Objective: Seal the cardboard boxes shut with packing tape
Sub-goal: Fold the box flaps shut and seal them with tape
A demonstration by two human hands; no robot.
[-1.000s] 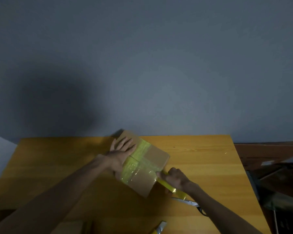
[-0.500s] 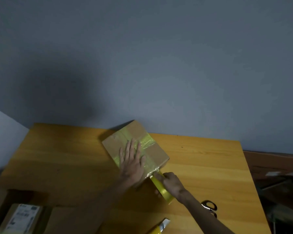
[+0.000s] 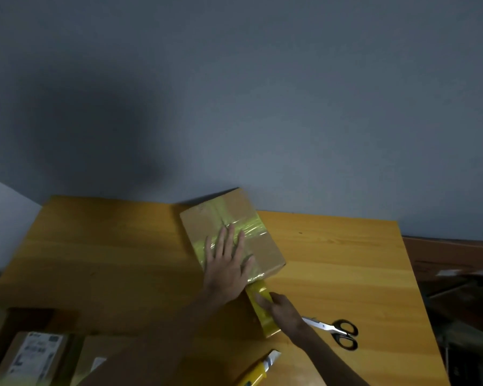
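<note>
matt cardboard box (image 3: 258,247), glossy tape (image 3: 246,228), wood table (image 3: 346,274).

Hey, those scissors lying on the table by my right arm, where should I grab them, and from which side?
Take the scissors by the black handle loops, coming in from the right. They lie flat on the table with the blades pointing left toward the right hand, which grips the tape roll, so the loops are the open, safe end.
</note>
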